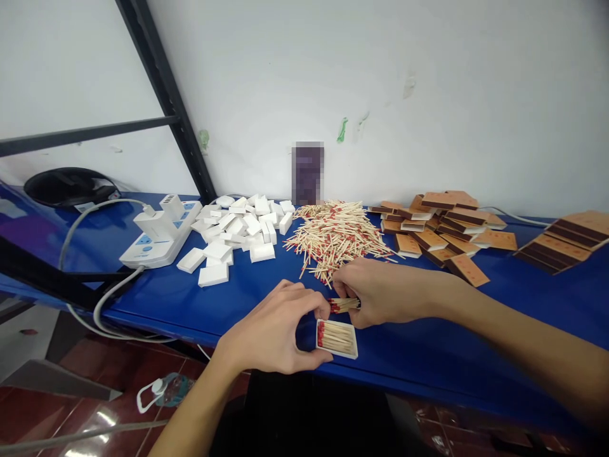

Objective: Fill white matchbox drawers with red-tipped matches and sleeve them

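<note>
A white matchbox tray lies near the front edge of the blue table, with red-headed matches side by side inside it. My left hand grips the tray from the left, thumb at its near side and index finger at its far side. Just beyond the tray, my right hand is closed on a bunch of matches, red heads pointing left toward my left fingertips. Behind my hands spreads a large heap of loose matches.
White matchbox trays are piled left of the heap. Brown matchbox sleeves are stacked to the right. A power strip with plugs and cables sits at the left, beside a black metal frame. A bottle lies on the floor.
</note>
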`<state>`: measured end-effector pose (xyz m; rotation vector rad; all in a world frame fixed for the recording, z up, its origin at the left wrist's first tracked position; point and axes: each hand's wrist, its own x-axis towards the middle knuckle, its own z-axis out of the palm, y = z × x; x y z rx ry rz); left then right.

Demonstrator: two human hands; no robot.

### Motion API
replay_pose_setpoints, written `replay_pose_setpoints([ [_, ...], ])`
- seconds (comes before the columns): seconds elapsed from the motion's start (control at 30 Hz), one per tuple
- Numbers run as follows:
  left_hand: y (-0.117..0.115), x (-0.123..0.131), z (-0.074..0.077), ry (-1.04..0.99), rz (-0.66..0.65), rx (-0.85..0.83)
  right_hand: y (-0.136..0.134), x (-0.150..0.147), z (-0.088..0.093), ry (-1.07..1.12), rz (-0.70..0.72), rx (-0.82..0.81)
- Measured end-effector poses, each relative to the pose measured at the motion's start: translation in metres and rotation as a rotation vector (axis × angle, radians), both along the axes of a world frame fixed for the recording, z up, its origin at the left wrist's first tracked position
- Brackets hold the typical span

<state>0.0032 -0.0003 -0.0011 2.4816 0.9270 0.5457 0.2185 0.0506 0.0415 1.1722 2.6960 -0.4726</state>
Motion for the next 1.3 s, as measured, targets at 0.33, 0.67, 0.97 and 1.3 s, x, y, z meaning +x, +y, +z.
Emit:
replay_pose_setpoints([
  [0.33,0.0001,-0.0007,-0.0019,0.006,-0.004,0.012,-0.0005,0.0007,0.0033,0.024,-0.021,-0.033],
  [0.67,-0.0001,-0.0007,-0.0012,-0.013,-0.014,-0.016,-0.0017,0.0022,0.0023,0.063,-0.007,-0.045],
  [0.97,-0.0003,-0.0001,-0.0012,-0.018,-0.007,-0.032,-0.001,0.0002,-0.0008,0.032,0.007,-0.009],
  [1.3,0.0,-0.0001,-0.0017,-0.02,0.003,-0.023,0.0042,0.0021,-0.0036,0.014,0.052,0.011],
])
